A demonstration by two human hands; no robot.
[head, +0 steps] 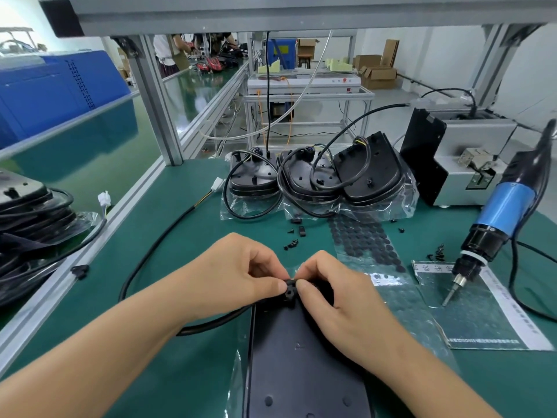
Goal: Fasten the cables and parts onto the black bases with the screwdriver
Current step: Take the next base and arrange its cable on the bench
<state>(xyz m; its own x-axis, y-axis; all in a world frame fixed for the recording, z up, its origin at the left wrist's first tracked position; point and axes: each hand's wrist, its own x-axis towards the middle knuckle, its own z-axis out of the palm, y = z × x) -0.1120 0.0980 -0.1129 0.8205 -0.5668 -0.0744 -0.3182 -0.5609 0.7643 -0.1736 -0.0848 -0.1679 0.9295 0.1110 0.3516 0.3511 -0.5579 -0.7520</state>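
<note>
Head view: black part (290,289) pinched between fingers (278,286).

mat (187,242) green | base (301,357) blk | cable (156,245) blk w/ white plug | screwdriver (506,212) blue body, blk nose | screws (292,243) blk | pad sheet (361,236) blk dots on clear | frame (156,98) grey
</note>
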